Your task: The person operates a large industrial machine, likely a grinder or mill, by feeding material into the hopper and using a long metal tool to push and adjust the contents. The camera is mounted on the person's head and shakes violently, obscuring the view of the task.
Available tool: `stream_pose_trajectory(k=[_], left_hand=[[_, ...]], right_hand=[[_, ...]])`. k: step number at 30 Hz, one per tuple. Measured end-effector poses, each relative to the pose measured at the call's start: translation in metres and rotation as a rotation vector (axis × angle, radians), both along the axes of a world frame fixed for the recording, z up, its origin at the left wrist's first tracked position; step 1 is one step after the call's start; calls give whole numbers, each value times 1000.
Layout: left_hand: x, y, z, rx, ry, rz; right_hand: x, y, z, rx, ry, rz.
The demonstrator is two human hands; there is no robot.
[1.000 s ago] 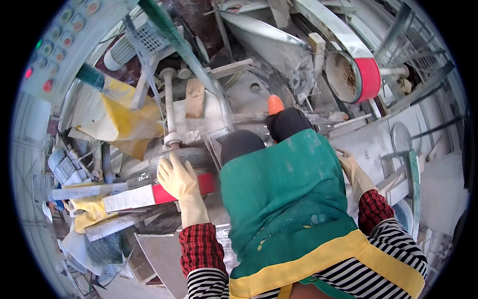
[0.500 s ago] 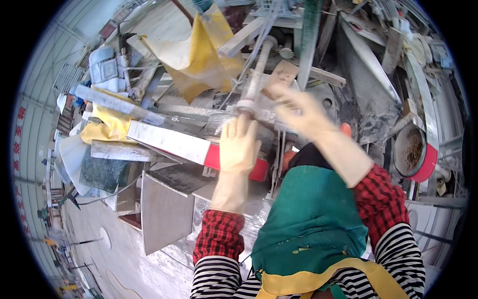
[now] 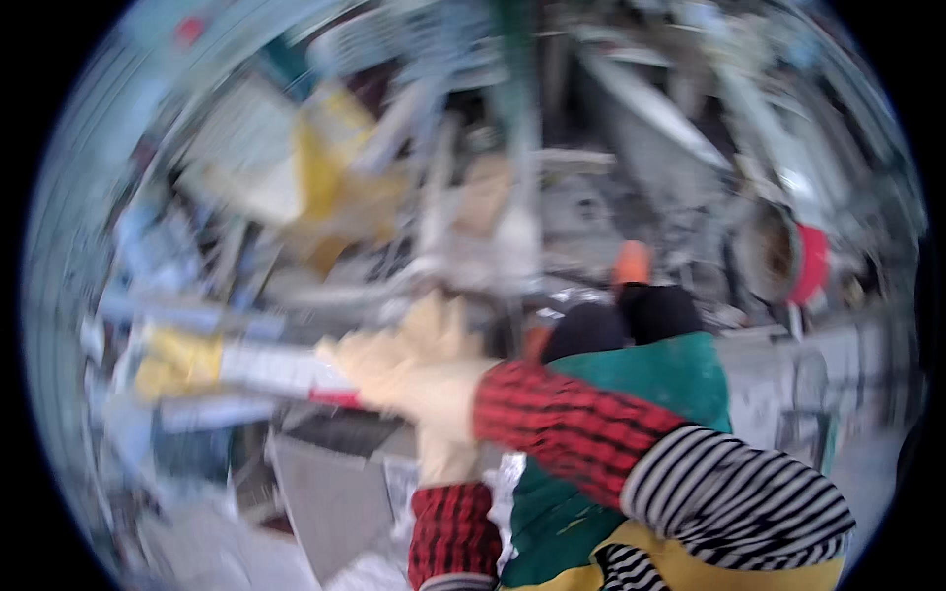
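Motion blurs the whole view. My left hand, in a cream rubber glove, points its fingers away from me over the work area, and they look stretched out. In front of it my right hand, gloved alike, crosses over my left wrist. It reaches the near end of a long bar with a white part and a red part. Smearing hides how its fingers lie and whether they grip the bar. A brown flat piece lies beyond my hands.
A yellow sheet hangs at the far left. To the right stands a red-rimmed round container with brown matter inside. A grey panel is at the lower left. My green apron covers my lap.
My right hand has swung left from the brown piece, across my left forearm to the bar. The view has turned, and the surroundings are now blurred.
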State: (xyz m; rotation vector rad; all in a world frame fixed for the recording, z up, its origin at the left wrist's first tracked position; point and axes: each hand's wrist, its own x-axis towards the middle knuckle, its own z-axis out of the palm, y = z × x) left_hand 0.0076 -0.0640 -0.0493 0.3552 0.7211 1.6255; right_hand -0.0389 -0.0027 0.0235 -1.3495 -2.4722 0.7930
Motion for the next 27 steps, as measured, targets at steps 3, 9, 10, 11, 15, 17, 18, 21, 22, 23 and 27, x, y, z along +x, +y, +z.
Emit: stream_pose_trajectory(k=[3,9,10,11,15,17,18,21,22,23,27], left_hand=[[4,-41,106,-157,336,-403],[13,23,88,336,2511,-185],[23,26,88,419,2471,-159],[11,25,78,421,2437,-113],[5,31,74,546,2360,-205],[-25,30,58,505,2296,-115],[-16,30,76,502,2334,-67],[-28,30,103,463,2373,62],[-29,38,98,483,2307,68],[-36,39,89,399,2320,46],[-21,36,92,248,2317,-3]], right_hand=[[-9,26,-23,-65,224,-63],[169,118,-31,-279,1042,-584],[221,126,-38,-386,1291,-671],[259,114,-25,-408,1378,-827],[489,64,-25,-285,1594,-1184],[561,17,4,-68,1686,-1433],[633,-4,-34,119,1655,-1435],[698,-53,-12,363,1672,-1676],[746,-73,-41,534,1632,-1696],[761,-76,-44,573,1607,-1791],[817,-85,-75,630,1585,-1836]])
